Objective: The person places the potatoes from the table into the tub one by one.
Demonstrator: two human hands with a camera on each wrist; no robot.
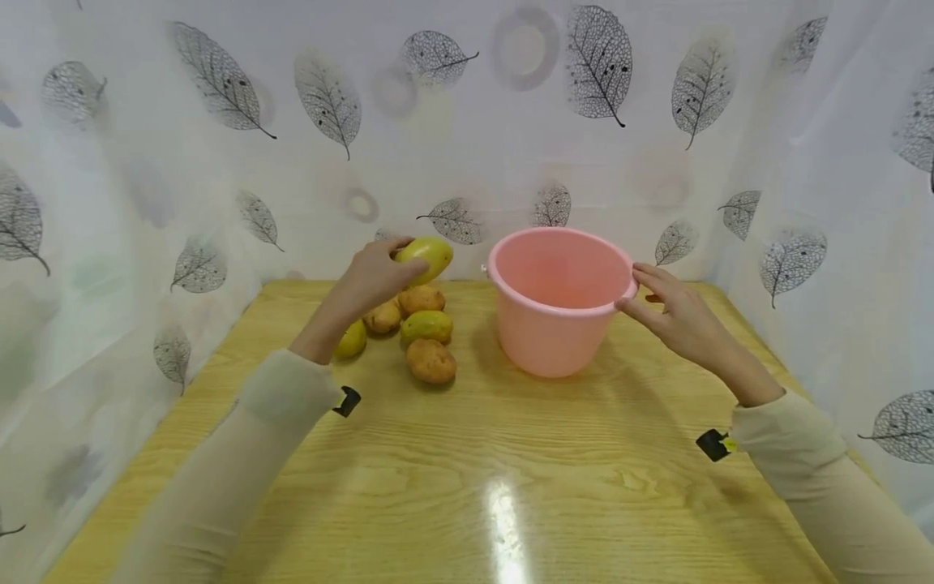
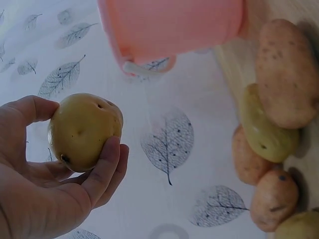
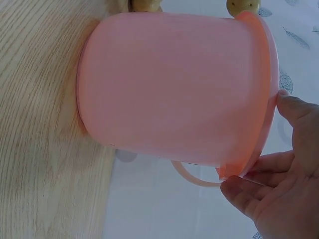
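Between the thumb and curled fingers of my left hand (image 1: 374,276) sits a yellow-green potato (image 1: 426,255), lifted clear of the table (image 1: 511,454) near its far edge. In the left wrist view the thumb (image 2: 30,110) presses one side and the fingers (image 2: 105,167) wrap under the other, so the grip is firm. In the head view the potato's long axis runs roughly left to right, its free end pointing toward the pink bucket (image 1: 558,320).

That bucket stands just to the right of the held potato, upright on the table, mouth open to the top. The potato rides at about rim height, a little left of the rim, so I judge the gap that matters is a short sideways one.

My right hand (image 1: 674,312) rests against the far-right side of the bucket rim, fingers mostly straight; in the right wrist view the fingertips (image 3: 239,191) touch under the rim lip and the thumb (image 3: 296,112) lies on its outer edge. It steadies the bucket without wrapping it. The left hand is the one nearer the fruit.

Below the left hand the pile of remaining potatoes (image 1: 419,332) lies on the table, touching one another, left of the bucket and apart from it.
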